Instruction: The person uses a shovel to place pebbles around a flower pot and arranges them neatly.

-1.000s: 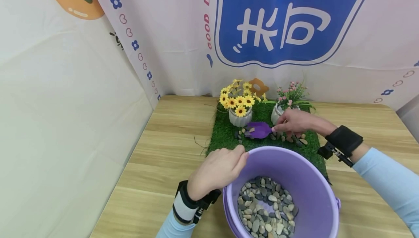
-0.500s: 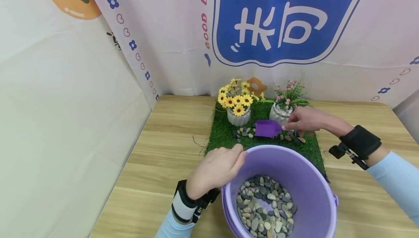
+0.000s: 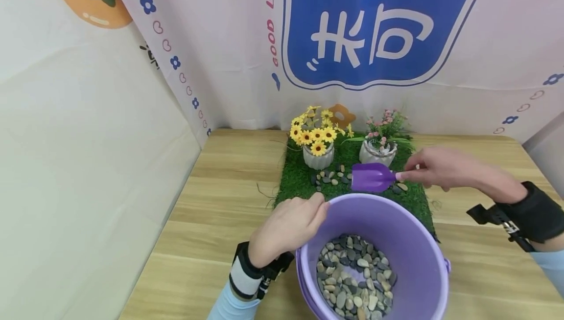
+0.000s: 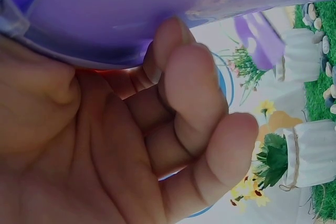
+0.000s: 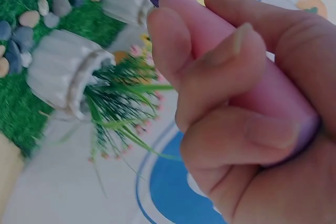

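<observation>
My left hand grips the rim of a purple bucket, its fingers curled over the left edge; the left wrist view shows the fingertips against the bucket wall. Pebbles in grey, tan and dark tones cover most of the bucket's floor. My right hand holds a small purple trowel behind the bucket, its blade pointing left. In the right wrist view the fingers wrap round the trowel's pink handle. No stones show on the blade in the head view.
A green turf mat lies on the wooden table behind the bucket. On it stand a white pot of yellow flowers and a white pot of pink flowers. Loose pebbles lie in front of the pots. A printed cloth hangs behind.
My right hand has drawn back to the right with the trowel, whose blade has left the pebbles near the yellow-flower pot. The left hand keeps its grip on the bucket.
</observation>
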### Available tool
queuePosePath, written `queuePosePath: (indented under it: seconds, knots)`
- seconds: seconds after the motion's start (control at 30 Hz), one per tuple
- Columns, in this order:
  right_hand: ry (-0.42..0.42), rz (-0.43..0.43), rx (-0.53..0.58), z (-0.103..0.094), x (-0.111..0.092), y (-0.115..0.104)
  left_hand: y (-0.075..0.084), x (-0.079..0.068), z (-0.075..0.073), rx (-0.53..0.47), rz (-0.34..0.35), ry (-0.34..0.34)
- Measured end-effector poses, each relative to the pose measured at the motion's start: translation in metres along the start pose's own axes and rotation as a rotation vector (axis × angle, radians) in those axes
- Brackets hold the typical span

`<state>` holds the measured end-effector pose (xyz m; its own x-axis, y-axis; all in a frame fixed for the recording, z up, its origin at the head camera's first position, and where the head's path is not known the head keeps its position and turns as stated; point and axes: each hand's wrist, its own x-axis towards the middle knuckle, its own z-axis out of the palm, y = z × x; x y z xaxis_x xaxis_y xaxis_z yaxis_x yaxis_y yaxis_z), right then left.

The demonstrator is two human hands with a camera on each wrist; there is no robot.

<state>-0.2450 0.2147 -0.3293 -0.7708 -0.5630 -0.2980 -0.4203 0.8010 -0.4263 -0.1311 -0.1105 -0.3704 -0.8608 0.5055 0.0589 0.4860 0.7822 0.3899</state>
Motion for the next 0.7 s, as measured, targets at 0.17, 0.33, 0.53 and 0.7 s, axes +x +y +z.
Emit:
queuePosePath:
  seconds: [0.17,0.33,0.53,0.7]
  knots:
    - [0.097,0.03,-0.036,-0.015,-0.021,-0.006,0.0,0.0,0.001,-0.006,0.001,0.001]
    - [0.17,0.106,-0.112,-0.033,-0.043,-0.013,0.0,0.0,0.001,-0.005,0.005,0.005]
    - [0.289,0.096,-0.257,-0.05,-0.061,-0.031,-0.002,-0.002,0.001,-0.009,0.003,0.003]
    - [0.422,0.028,-0.385,-0.052,-0.08,-0.044,-0.002,-0.002,0.001,-0.022,0.004,-0.005]
